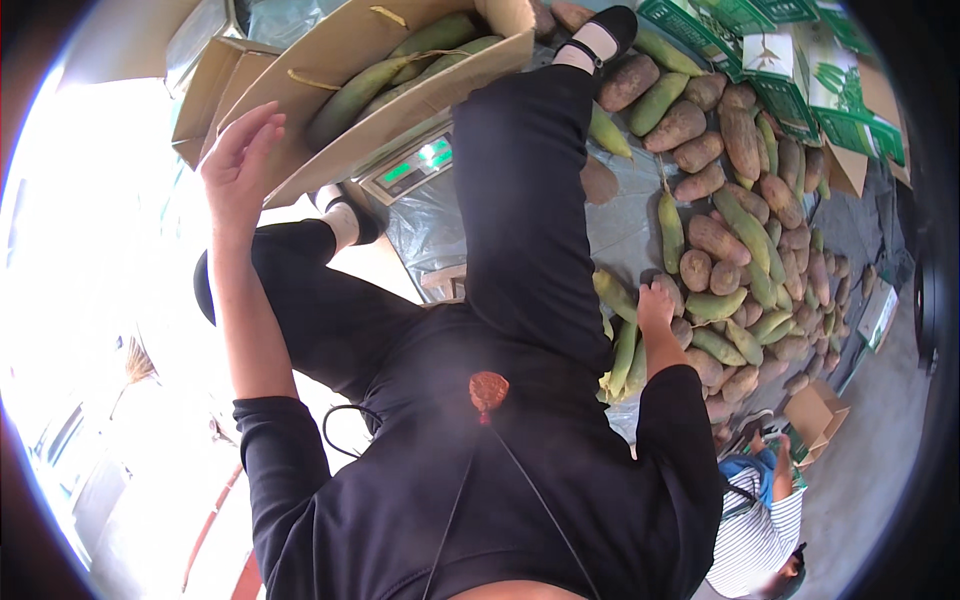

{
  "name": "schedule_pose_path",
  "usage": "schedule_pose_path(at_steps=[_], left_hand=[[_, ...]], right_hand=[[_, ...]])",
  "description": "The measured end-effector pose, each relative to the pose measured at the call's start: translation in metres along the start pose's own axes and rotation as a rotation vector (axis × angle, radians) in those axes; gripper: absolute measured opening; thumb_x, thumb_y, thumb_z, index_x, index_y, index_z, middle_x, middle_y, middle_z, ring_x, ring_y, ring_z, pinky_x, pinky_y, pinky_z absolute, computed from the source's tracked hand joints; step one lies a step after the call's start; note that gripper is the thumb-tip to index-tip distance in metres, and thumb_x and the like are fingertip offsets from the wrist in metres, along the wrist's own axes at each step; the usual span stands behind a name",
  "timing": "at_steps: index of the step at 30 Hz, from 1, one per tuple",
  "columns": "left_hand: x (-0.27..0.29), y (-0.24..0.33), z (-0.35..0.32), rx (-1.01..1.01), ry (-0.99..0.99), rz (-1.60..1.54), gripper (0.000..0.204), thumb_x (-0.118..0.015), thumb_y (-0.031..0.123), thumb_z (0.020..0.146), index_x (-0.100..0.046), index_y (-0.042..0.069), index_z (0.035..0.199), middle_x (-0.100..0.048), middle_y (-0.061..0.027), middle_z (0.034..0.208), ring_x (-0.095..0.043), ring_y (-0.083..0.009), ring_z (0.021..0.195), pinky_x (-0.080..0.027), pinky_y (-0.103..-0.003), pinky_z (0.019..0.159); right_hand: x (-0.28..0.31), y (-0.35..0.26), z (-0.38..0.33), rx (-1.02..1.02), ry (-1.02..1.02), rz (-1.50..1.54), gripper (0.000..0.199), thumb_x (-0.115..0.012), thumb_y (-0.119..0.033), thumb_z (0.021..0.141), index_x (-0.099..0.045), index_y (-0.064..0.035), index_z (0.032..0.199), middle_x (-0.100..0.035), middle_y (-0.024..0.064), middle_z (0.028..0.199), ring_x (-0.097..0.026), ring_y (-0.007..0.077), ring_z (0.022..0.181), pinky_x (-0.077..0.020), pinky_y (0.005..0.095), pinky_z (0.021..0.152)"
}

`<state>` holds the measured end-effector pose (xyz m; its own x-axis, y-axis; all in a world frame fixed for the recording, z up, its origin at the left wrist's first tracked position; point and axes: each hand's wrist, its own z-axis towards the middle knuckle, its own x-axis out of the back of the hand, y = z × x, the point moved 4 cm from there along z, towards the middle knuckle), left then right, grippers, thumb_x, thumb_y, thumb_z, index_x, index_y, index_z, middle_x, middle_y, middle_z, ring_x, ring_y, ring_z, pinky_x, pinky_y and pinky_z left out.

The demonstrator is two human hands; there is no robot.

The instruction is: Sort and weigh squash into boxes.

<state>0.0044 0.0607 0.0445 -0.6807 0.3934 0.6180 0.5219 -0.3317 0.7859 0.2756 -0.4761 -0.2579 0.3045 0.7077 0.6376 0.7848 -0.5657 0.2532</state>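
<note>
Two hands need care: our left hand [236, 165], fingers loosely bent, is by the box [430, 98] of green radishes [360, 95], while our right hand [656, 306] is at the root pile [717, 240], its pinch hidden from us, so we should press softly.

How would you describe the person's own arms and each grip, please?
The left sleeve and right sleeve are plain black, ending near the elbow and leaving the left forearm and right forearm bare. The left grip and right grip are gloveless; no watch or bracelet shows. Rings are too small to tell.
</note>
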Motion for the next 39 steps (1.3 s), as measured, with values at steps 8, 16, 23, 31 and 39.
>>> schedule_pose_path(at_steps=[8,16,23,31,39], left_hand=[[0.02,-0.002,0.008,0.012,-0.036,0.079,0.023,-0.054,0.007,0.089,-0.061,0.0,0.111,-0.065,-0.0074,0.099,-0.061,-0.0121,0.091,-0.046,-0.024,0.082],[0.029,-0.036,0.017,-0.007,0.134,-0.069,0.024,-0.058,0.008,0.084,-0.064,0.003,0.107,-0.066,-0.0072,0.094,-0.063,-0.0121,0.083,-0.048,-0.025,0.073],[0.034,-0.034,0.019,-0.024,0.149,-0.007,0.023,-0.054,0.006,0.088,-0.063,0.003,0.109,-0.065,-0.0071,0.096,-0.062,-0.0117,0.087,-0.049,-0.023,0.079],[0.046,-0.035,0.013,-0.031,0.206,0.01,0.023,-0.055,0.008,0.088,-0.063,0.004,0.109,-0.066,-0.005,0.09,-0.062,-0.0094,0.082,-0.047,-0.021,0.072],[0.045,-0.039,0.019,-0.005,0.179,-0.014,0.023,-0.055,0.011,0.089,-0.063,0.006,0.11,-0.066,-0.0044,0.091,-0.061,-0.009,0.083,-0.046,-0.02,0.07]], right_hand=[[0.009,0.039,-0.014,-0.156,0.061,0.114,0.029,-0.061,-0.005,0.071,-0.055,-0.0115,0.099,-0.056,0.0118,0.107,-0.054,0.0309,0.104,-0.0476,0.0374,0.084],[0.096,0.094,-0.032,-0.292,0.499,0.729,0.045,-0.07,-0.002,0.06,-0.06,-0.004,0.104,-0.061,0.0145,0.1,-0.059,0.0281,0.092,-0.0466,0.0359,0.08],[0.306,0.077,-0.053,0.011,0.956,1.367,0.04,-0.066,0.003,0.075,-0.052,0.0048,0.113,-0.057,0.0105,0.108,-0.056,0.0173,0.095,-0.0452,0.0285,0.084],[0.486,-0.02,-0.088,0.711,1.025,1.646,0.035,-0.063,0.005,0.078,-0.053,0.0049,0.112,-0.057,0.0122,0.108,-0.056,0.0173,0.098,-0.0454,0.0279,0.085],[0.528,-0.174,-0.065,1.019,0.482,1.529,0.042,-0.066,-0.007,0.08,-0.049,0.0011,0.117,-0.056,0.011,0.111,-0.053,0.0213,0.105,-0.0423,0.0317,0.088]])
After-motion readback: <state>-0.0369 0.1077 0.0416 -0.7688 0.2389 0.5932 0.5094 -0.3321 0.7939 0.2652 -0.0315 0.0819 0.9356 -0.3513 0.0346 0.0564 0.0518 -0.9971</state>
